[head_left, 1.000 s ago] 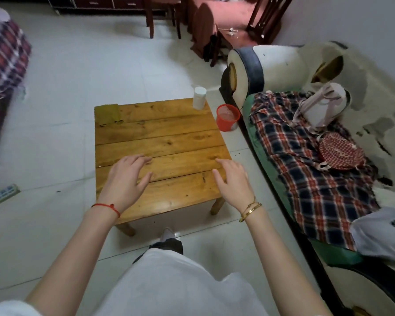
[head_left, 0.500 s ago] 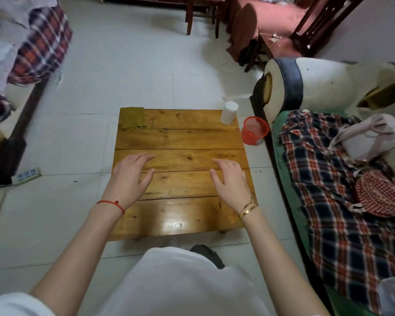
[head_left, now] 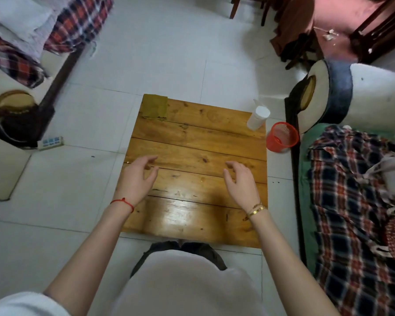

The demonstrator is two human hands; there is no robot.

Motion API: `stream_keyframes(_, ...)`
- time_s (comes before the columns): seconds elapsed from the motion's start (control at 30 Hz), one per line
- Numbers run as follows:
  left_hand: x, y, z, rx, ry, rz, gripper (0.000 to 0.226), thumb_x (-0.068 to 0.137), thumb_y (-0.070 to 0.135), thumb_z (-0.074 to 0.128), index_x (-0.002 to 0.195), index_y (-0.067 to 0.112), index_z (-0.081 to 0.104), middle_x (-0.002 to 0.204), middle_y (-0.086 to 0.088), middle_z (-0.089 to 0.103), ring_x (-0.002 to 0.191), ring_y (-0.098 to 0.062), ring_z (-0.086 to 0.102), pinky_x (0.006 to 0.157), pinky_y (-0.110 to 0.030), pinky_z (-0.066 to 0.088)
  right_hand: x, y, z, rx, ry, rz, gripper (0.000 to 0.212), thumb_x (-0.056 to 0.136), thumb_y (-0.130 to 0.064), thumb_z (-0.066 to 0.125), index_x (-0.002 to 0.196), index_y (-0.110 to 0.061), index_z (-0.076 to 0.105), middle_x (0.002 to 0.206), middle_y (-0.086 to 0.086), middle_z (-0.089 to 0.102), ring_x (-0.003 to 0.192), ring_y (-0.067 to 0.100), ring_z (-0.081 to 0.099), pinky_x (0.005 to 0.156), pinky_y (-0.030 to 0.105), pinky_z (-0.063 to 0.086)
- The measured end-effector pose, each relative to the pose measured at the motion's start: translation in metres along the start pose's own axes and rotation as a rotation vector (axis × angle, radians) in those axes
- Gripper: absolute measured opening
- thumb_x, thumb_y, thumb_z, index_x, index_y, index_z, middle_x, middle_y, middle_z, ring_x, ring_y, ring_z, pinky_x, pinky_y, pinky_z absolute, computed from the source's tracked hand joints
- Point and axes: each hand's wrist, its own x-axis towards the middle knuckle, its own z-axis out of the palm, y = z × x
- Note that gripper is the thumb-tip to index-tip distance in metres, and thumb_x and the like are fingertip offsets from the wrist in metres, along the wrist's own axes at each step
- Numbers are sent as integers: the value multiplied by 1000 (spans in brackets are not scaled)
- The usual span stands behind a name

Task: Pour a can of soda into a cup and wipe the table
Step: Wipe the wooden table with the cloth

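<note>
The task looks to be at its very beginning, or at least nothing of it shows as done. The left hand [head_left: 137, 179] and the right hand [head_left: 240, 181] both hang over the middle of the wooden table [head_left: 192, 144], palms down, fingers loosely bent and holding nothing; I cannot tell if the fingertips touch the wood or are just above it. A white paper cup [head_left: 258, 117] stands upright at the far right corner of the table, well apart from both hands, and from this angle it is not possible to see if there is any liquid inside. No soda can is visible anywhere in the view, so I judge that the pouring is not yet done and that the can must first be found or brought. At the far left corner lies a flat olive-green cloth [head_left: 155, 108], folded, which seems to be the thing for wiping; no hand touches it. The table surface shows a bright reflection near the person, but I see no clear spill. A red mesh waste basket [head_left: 282, 139] stands on the floor just beside the table's right edge, near the cup. Both parts of the task, pouring and wiping, seem still to remain.
</note>
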Motion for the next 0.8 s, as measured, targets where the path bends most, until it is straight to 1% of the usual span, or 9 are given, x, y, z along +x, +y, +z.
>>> stream_keyframes(0.07,11,-6,8,-78,28,-94,31,97,20,58,127,15,64,113,-4,69,96,-14,62,85,-24,47,15,2,4,0,-10,10,35,102,-26,46,133,-11,57,127,7,62,119,22,55,101,35,45)
stream_keyframes(0.13,23,-12,15,-88,32,-141,29,97,19,58,124,13,65,107,-5,70,89,-13,61,81,-22,45,33,1,8,-2,-15,22,34,102,-26,47,129,-10,59,119,8,64,111,23,57,97,40,48)
stream_keyframes(0.2,39,-18,19,-117,22,-190,28,97,18,58,123,13,66,105,-6,70,89,-15,63,83,-24,47,53,-4,13,28,-22,37,31,101,-24,48,124,-8,61,111,8,65,104,24,60,92,42,50)
stream_keyframes(0.3,72,-30,21,-209,16,-290,28,96,18,58,122,13,67,101,-10,72,92,-23,68,93,-36,54,90,-18,22,122,-27,67,28,101,-23,50,117,-6,65,105,9,68,97,25,64,86,37,51)
stream_keyframes(0.47,154,-59,16,-322,56,-406,23,95,17,59,116,15,67,98,-10,72,93,-24,71,95,-42,55,176,-48,53,239,-57,165,28,100,-25,51,114,-8,68,105,7,70,100,22,63,84,24,45)
stream_keyframes(0.53,195,-73,14,-364,83,-458,21,94,16,59,113,16,68,98,-10,72,99,-27,69,97,-44,53,217,-61,73,303,-86,220,28,99,-26,52,113,-7,68,105,9,72,101,25,66,92,34,51)
stream_keyframes(0.6,236,-91,15,-376,113,-523,17,92,17,58,105,18,69,90,-3,72,100,-26,69,97,-42,53,257,-75,97,364,-115,277,28,98,-26,53,112,-7,68,106,12,72,101,29,67,95,45,52)
stream_keyframes(0.7,291,-121,23,-367,133,-604,20,89,19,58,106,15,69,75,2,70,89,-21,70,94,-39,55,312,-85,137,397,-142,341,29,98,-28,53,115,-8,67,111,10,71,107,28,65,97,43,52)
stream_keyframes(0.8,338,-155,36,-320,121,-621,20,89,20,59,106,15,69,84,-7,73,96,-27,70,95,-42,54,362,-85,178,393,-155,390,29,98,-28,53,113,-8,67,112,10,71,107,27,65,95,40,53)
